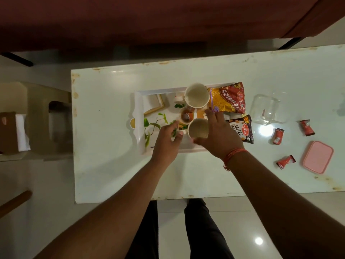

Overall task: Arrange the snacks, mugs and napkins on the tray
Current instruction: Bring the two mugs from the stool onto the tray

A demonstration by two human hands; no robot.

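Note:
A white tray [139, 116] with a leaf print lies on the white table [112, 165]. Two pale mugs stand on it: a far mug [197, 95] and a near mug [198, 128]. My right hand [218, 135] is wrapped around the near mug's right side. My left hand [166, 142] hovers over the tray's near left part, fingers apart, holding nothing. A yellow and red snack bag [228, 99] lies at the tray's right end. A dark salted peanuts packet [242, 128] lies just below it, partly under my right hand.
A clear plastic box [267, 109] stands right of the tray. Three small red wrapped packets [278, 136] and a pink lid [318, 157] lie at the table's right. A beige stool [37, 118] stands left, a dark red sofa [149, 21] beyond.

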